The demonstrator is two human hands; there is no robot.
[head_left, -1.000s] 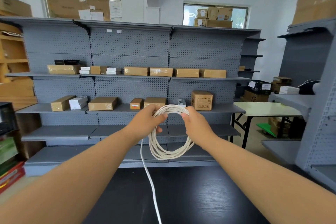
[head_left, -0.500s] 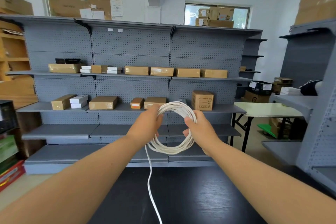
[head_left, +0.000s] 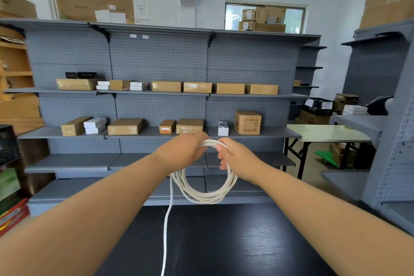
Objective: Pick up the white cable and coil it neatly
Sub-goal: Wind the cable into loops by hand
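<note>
left hand (head_left: 182, 152) and right hand (head_left: 238, 160) have met atop the white cable (head_left: 202, 197).

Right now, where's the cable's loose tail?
Head view, centre: the loose tail hangs from the white cable coil under the left hand, down across the black table.

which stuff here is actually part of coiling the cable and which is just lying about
Part of the job:
- white cable, mostly looped, with one tail hanging loose
- left hand and right hand, both gripping the top of the coil

Just lying about:
- black table
- grey shelving with cardboard boxes
- white folding table
</note>
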